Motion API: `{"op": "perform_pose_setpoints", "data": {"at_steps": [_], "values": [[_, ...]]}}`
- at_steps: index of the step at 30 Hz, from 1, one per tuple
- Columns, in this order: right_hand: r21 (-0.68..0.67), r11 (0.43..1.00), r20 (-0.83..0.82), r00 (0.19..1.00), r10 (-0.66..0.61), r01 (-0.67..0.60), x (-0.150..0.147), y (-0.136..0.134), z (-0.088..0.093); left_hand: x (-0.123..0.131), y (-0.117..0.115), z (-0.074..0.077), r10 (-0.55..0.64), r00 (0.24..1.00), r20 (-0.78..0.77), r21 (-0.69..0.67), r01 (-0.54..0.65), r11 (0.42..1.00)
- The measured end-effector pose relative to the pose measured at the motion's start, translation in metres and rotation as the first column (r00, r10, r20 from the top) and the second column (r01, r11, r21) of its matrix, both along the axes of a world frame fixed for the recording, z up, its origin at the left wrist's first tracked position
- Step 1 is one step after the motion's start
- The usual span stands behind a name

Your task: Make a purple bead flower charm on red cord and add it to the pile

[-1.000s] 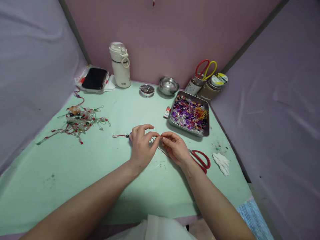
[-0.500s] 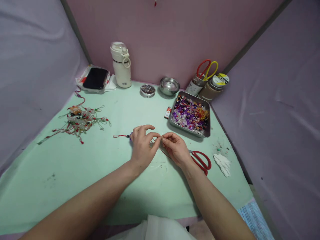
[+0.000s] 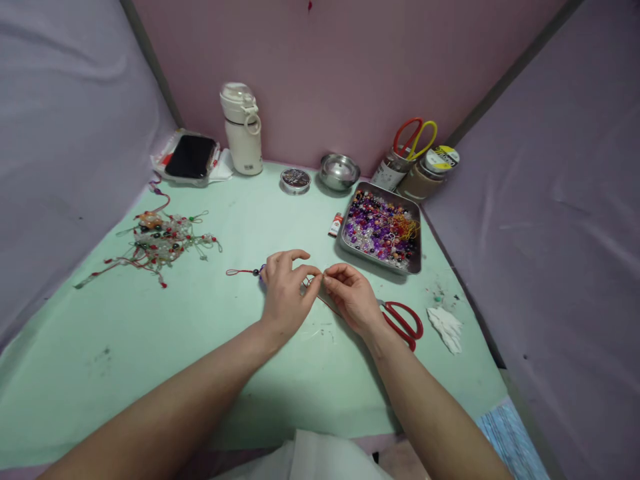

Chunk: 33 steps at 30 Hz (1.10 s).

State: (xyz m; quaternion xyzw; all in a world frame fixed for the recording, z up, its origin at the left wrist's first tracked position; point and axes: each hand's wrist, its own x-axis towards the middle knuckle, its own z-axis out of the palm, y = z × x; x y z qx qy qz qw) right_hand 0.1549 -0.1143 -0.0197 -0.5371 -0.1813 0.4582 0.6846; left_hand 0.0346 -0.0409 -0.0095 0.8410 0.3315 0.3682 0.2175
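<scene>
Over the middle of the table, my left hand [image 3: 287, 290] pinches a thin red cord [image 3: 327, 305] between thumb and forefinger. Fingertip to fingertip with it, my right hand [image 3: 353, 297] is closed in a pinch on the same cord; whatever small piece lies between the fingertips is too small to make out. From under the left hand's outer side comes a beaded strand with a dark bead [image 3: 256, 272] and a red loop [image 3: 235, 272] lying to the left. Red-handled scissors [image 3: 404, 321] rest beside my right wrist, their blades partly hidden.
A metal tray of mixed beads [image 3: 345, 248] stands right of centre, with a lighter [image 3: 335, 225] beside it. Finished-looking beaded strands [image 3: 165, 243] lie heaped at left. Behind are a bottle [image 3: 243, 133], a spool [image 3: 295, 181], a steel bowl [image 3: 339, 173] and jars [image 3: 423, 179]. Crumpled tissue [image 3: 445, 329] lies right.
Both hands keep nearly the same pinch and place. The right fingertips have shifted very slightly; the objects on the table have not moved.
</scene>
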Motion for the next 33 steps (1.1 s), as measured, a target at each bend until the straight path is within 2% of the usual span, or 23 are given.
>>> {"op": "perform_pose_setpoints", "data": {"at_steps": [17, 27, 33], "values": [[0.001, 1.000, 0.063, 0.998, -0.013, 0.013, -0.0017, -0.0001, 0.0005, -0.0002, 0.0001, -0.0019, -0.007, 0.999, -0.040, -0.001, 0.007, 1.000], [0.059, 0.998, 0.249, 0.968, -0.044, 0.030, -0.0018, -0.0010, -0.0034, -0.0002, -0.0002, -0.0011, -0.006, 0.999, -0.039, 0.006, 0.006, 1.000], [0.043, 0.998, 0.261, 0.964, -0.058, 0.048, -0.0021, -0.0009, -0.0013, -0.0001, 0.0007, -0.0013, 0.009, 1.000, -0.029, 0.012, -0.008, 1.000]]}}
